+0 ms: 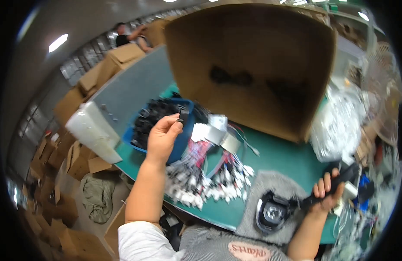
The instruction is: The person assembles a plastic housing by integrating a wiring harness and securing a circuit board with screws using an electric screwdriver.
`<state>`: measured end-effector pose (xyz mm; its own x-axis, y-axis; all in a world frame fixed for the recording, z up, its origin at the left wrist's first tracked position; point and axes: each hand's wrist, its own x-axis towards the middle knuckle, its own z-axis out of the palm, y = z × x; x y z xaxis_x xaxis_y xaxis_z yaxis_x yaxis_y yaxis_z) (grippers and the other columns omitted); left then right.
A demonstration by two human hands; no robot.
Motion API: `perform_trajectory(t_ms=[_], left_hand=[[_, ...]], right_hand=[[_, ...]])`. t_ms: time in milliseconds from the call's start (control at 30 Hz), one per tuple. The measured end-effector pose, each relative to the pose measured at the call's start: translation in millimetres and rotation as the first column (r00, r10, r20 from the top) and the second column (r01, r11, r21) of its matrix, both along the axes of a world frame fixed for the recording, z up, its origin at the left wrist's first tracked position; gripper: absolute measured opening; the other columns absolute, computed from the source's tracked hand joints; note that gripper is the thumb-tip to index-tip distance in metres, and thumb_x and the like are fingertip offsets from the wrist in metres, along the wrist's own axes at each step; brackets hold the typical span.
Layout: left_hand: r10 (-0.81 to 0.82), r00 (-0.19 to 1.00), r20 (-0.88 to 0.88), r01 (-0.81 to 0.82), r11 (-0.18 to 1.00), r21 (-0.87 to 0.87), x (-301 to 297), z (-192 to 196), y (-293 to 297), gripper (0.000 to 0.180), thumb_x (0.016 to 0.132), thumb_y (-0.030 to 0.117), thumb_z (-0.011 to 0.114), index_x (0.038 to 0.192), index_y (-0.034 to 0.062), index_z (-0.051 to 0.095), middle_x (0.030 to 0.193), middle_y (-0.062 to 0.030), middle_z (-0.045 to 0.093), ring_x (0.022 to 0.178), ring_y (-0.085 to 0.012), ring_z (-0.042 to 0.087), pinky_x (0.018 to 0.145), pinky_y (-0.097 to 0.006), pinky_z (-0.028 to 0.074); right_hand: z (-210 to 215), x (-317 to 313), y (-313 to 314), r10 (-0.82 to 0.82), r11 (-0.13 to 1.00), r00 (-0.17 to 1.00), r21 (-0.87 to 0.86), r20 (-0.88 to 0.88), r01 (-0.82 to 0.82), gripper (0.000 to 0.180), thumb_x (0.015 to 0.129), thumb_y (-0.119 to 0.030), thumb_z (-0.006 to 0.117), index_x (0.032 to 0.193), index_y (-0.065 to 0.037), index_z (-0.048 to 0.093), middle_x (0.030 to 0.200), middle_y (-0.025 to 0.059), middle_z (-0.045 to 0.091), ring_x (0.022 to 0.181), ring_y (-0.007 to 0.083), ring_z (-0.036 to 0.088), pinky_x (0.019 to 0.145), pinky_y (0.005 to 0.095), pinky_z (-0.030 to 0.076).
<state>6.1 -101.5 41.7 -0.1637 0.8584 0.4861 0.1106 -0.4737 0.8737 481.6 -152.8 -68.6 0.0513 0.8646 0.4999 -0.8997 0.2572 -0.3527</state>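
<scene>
My left hand point(164, 135) is raised over the rim of a blue bin point(183, 141). Its thumb and fingers pinch a small black part point(183, 114); the part's exact kind is too small to tell. Several black parts point(155, 115) fill the bin. At the right, my right hand point(328, 193) is wrapped round the long black handle of a device point(312, 200). The device's wide head, with a round, shiny centre, lies over a grey cloth point(264, 185) near the table's front edge. Blur hides the device's finer detail.
Bundled wires with white connectors point(209, 182) lie on the green table point(275, 152) between my hands. A big open cardboard box point(257, 100) stands behind, with dark items inside. Clear plastic bags point(338, 124) are at the right. Another person point(127, 37) works far back among boxes.
</scene>
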Motion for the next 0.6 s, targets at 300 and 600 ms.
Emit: perform_trajectory(t_ms=[300, 600], left_hand=[[-0.385, 0.609, -0.694, 0.441, 0.891, -0.107, 166.5, -63.3, -57.6, 0.018, 0.069, 0.005, 0.073, 0.086, 0.0065, 0.067, 0.109, -0.0121, 0.063, 0.105, -0.0337, 0.058, 0.092, -0.042, 0.045], [-0.424, 0.436, -0.794, 0.556, 0.82, -0.133, 220.4, -106.3, -81.8, 0.023, 0.064, 0.007, 0.077, 0.084, 0.0093, 0.066, 0.106, -0.0083, 0.063, 0.105, -0.032, 0.058, 0.088, -0.041, 0.046]], right_hand=[[6.5, 4.9, 23.3, 0.077, 0.997, 0.991, 0.031, -0.108, -0.074, 0.055, 0.089, -0.043, 0.064, 0.124, -0.003, 0.048, 0.078, 0.0022, 0.046, 0.061, 0.0132, 0.046, 0.057, 0.0285, 0.041], [2.2, 9.7, 13.0, 0.097, 0.993, 0.992, 0.075, -0.077, -0.092, 0.061, 0.089, -0.048, 0.062, 0.125, -0.002, 0.047, 0.078, 0.0025, 0.049, 0.059, 0.014, 0.05, 0.055, 0.0302, 0.043]])
